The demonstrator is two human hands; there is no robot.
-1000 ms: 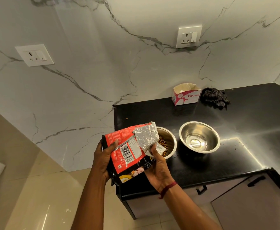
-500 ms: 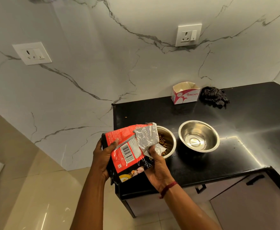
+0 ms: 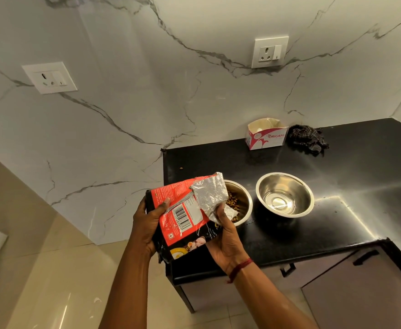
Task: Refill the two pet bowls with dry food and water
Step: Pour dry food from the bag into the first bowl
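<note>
Food bag point(image 3: 182, 214) held up in two hands, over the near left corner of the black counter point(image 3: 360, 186).

Left hand point(image 3: 147, 224) wrapped round the bag's left side; right hand point(image 3: 225, 241) pinching the folded silver top; left bowl point(image 3: 243, 203) just behind, partly hidden, with brown food bits inside; right bowl point(image 3: 285, 194) close beside it, shiny, maybe a little water; cardboard box point(image 3: 266, 136) and dark cloth point(image 3: 307, 138) far back by the wall.

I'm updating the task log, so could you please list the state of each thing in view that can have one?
Food bag: open, foil top folded over, held by both hands.
Left hand: gripping the bag's side.
Right hand: pinching the foil top.
Left bowl: holds kibble.
Right bowl: no kibble; water cannot be told.
Cardboard box: open-topped.
Cloth: crumpled.
</note>
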